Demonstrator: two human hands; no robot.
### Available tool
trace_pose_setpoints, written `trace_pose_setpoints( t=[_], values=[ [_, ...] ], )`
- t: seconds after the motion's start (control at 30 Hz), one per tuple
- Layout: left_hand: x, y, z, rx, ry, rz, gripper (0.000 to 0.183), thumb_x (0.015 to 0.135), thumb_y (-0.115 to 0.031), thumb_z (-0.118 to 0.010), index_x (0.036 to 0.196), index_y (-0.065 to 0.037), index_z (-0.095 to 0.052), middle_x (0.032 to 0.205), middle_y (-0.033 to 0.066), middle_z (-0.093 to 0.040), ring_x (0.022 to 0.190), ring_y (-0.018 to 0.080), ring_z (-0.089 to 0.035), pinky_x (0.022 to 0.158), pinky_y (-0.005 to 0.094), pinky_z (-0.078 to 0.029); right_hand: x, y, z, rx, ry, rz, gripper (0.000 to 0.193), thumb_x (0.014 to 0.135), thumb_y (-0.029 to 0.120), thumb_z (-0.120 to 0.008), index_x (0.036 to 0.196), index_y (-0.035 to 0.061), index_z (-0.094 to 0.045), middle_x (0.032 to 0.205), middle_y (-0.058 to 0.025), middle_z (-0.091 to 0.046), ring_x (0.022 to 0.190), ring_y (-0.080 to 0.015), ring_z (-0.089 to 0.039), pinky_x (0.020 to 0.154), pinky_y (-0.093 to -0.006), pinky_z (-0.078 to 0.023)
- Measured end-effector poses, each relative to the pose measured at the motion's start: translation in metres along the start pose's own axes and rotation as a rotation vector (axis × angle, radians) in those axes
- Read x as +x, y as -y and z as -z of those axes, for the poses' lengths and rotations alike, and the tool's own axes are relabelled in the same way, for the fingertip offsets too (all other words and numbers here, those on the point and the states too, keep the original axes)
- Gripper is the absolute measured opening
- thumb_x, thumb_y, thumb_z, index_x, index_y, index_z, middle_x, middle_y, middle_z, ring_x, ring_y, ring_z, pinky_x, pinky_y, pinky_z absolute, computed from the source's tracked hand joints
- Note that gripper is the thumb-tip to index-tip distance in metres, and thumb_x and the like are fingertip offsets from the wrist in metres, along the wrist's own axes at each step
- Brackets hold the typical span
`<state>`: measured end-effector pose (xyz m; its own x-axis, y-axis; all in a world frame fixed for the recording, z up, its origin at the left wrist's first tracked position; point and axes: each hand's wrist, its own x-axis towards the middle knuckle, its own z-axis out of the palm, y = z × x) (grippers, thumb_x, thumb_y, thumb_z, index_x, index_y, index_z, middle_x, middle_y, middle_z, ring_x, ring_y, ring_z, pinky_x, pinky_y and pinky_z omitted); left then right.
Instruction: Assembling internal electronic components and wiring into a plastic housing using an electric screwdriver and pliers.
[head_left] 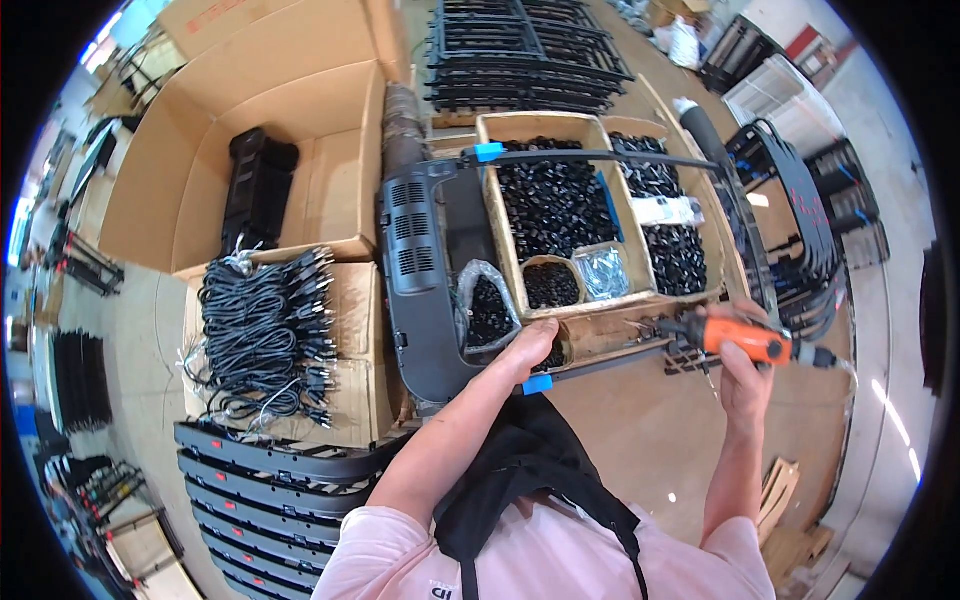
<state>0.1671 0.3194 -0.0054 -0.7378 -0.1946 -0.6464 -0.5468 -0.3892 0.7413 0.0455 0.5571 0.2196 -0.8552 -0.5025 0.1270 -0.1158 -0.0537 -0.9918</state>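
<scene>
Cardboard-covered workbench in a workshop, seen from above, crowded with boxes and black plastic parts. Right hand point(745, 375) has its fingers wrapped closed around an orange electric screwdriver point(745, 340), held over the bench at the right; the tool's long axis runs nearly level, left to right, with its dark bit end pointing left toward a thin black frame bar point(600, 362) along the near edge of the work. Left hand point(530, 345) lies well to the left of the tool, palm down, fingers loosely curled on the near edge of a cardboard tray point(500, 215), just above a blue clip point(537, 384) on that bar; it holds nothing that can be seen. So the tool tip faces the left hand, with a short stretch of bar between them, and the right hand is the nearer to the driver's working end. Inside the tray sit heaps of small black parts point(555, 205) and a clear bag point(603, 270). Further left lie a dark grey vented panel point(415, 270), bundled black cables point(265, 335) and stacked black grilles point(270, 490)
</scene>
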Motion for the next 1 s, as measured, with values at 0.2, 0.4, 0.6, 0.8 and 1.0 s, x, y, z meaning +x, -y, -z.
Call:
trace_pose_setpoints(
  t=[0.2, 0.4, 0.6, 0.8, 1.0],
  values=[
    [-0.002, 0.000, -0.015, 0.807, 0.104, -0.126, 0.056, 0.111, -0.047, -0.039, 0.141, -0.006, -0.062, 0.144, 0.0239, -0.062, 0.137, 0.0396, -0.056, 0.115, 0.0477, -0.043, -0.116, -0.008, 0.083, 0.064, -0.292, -0.141, 0.059, 0.089, 0.006, -0.073, 0.143, -0.0010, -0.051, 0.128, -0.0209, -0.069, 0.121, -0.0351, -0.068, 0.111, -0.0500, -0.050],
    [-0.035, -0.006, -0.039, 1.136, 0.084, -0.060, 0.073, 0.110, -0.058, -0.032, 0.121, 0.002, -0.072, 0.125, 0.0263, -0.072, 0.120, 0.0428, -0.068, 0.104, 0.0550, -0.053, -0.138, -0.208, 0.124, 0.429, -0.674, -0.515, 0.033, 0.099, 0.017, -0.073, 0.129, 0.0083, -0.060, 0.123, -0.0101, -0.070, 0.117, -0.0251, -0.068, 0.105, -0.0471, -0.055],
    [-0.039, -0.012, -0.058, 1.235, -0.033, -0.050, 0.079, 0.110, -0.060, -0.030, 0.106, 0.002, -0.079, 0.107, 0.0249, -0.077, 0.106, 0.0431, -0.074, 0.095, 0.0539, -0.058, -0.097, -0.407, 0.091, 0.642, -0.787, -0.874, 0.024, 0.099, 0.027, -0.075, 0.115, 0.0119, -0.065, 0.112, -0.0037, -0.069, 0.103, -0.0204, -0.067, 0.100, -0.0414, -0.056],
    [-0.032, -0.022, -0.070, 1.229, -0.099, 0.016, 0.075, 0.110, -0.059, -0.036, 0.099, 0.000, -0.081, 0.098, 0.0219, -0.079, 0.101, 0.0374, -0.077, 0.089, 0.0517, -0.060, -0.045, -0.495, 0.048, 0.714, -0.521, -0.985, 0.037, 0.100, 0.034, -0.075, 0.126, 0.0103, -0.065, 0.122, -0.0069, -0.069, 0.114, -0.0262, -0.065, 0.106, -0.0413, -0.054],
    [-0.037, -0.010, -0.062, 1.164, -0.213, 0.071, 0.073, 0.107, -0.062, -0.040, 0.099, -0.002, -0.081, 0.099, 0.0241, -0.078, 0.098, 0.0411, -0.076, 0.088, 0.0526, -0.060, -0.038, -0.441, 0.065, 0.419, 0.237, -1.287, 0.026, 0.100, 0.029, -0.071, 0.111, 0.0059, -0.069, 0.098, -0.0118, -0.075, 0.085, -0.0270, -0.074, 0.073, -0.0402, -0.064]
  ],
)
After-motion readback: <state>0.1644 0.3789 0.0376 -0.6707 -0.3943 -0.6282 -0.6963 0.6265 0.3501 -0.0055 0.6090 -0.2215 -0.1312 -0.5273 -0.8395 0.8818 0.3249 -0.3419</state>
